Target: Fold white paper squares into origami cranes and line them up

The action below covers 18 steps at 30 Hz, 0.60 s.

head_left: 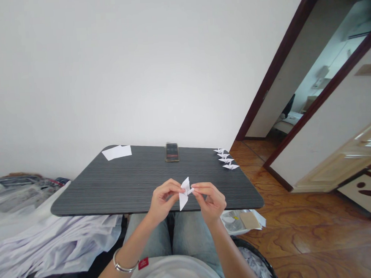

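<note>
Pinches a folded paper figure (184, 196) with the left hand (163, 199) and, at a narrow tip, the right hand (213, 201), over the surface (134, 180) near edge. Shows four folded birds (230, 166) along the right edge, paper sheets (117, 152) by the far left corner, a dark device (172, 150) mid far edge.

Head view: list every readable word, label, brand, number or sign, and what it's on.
None readable.
Red label on the white top: faint marks, too small to read.
Phone-like device: reddish band on its dark face, too small to read.
Held paper crane: no writing visible.
</note>
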Motion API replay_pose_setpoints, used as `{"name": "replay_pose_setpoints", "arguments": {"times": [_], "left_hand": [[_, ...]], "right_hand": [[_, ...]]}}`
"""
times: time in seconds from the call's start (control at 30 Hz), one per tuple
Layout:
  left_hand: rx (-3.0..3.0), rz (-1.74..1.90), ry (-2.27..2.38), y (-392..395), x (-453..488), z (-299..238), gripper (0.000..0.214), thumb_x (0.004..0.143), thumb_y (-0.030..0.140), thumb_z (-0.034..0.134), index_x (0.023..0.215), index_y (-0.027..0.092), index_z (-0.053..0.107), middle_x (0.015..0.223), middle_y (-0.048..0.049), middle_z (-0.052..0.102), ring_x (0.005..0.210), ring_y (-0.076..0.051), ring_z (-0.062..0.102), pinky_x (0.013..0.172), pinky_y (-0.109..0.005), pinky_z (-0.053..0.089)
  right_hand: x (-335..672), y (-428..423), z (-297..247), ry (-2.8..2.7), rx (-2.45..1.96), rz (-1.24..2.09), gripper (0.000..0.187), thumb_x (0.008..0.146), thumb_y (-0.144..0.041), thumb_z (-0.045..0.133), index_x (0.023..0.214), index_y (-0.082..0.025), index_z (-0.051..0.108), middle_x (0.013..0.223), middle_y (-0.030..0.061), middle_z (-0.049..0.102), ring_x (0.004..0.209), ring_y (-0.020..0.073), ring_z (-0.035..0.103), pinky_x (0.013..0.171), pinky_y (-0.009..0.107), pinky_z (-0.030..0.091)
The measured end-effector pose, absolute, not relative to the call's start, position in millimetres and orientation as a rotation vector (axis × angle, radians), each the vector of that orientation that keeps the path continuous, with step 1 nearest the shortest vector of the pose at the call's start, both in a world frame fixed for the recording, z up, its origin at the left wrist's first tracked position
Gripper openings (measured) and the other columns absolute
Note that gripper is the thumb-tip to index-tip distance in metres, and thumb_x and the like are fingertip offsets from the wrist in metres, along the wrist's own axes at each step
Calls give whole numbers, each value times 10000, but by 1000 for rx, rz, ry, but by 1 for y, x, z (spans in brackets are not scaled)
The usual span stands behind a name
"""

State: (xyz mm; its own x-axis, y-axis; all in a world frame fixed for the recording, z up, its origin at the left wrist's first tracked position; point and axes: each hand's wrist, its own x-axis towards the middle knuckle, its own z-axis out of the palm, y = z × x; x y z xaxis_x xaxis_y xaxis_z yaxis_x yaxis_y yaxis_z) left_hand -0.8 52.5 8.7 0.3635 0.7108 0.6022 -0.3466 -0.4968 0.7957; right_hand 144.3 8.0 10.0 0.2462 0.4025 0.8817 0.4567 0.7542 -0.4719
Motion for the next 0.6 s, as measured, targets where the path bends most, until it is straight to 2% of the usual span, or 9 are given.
{"name": "replay_pose_setpoints", "arguments": {"times": [0.3,0.6], "left_hand": [[1737,1364,348,51,-3,13,94,748,192,598,789,177,681,772,-64,608,702,-153,564,617,-259,437],[1800,1384,339,51,-4,13,94,754,159,587,799,165,670,773,-65,608,700,-145,564,619,-254,445]], "right_hand": [[138,5,15,-1172,-760,414,76,693,-140,654,655,-189,610,690,35,652,658,176,615,604,323,501],[133,0,21,-1048,-737,554,99,665,-114,663,605,-181,624,675,22,639,641,152,590,607,298,465]]}}
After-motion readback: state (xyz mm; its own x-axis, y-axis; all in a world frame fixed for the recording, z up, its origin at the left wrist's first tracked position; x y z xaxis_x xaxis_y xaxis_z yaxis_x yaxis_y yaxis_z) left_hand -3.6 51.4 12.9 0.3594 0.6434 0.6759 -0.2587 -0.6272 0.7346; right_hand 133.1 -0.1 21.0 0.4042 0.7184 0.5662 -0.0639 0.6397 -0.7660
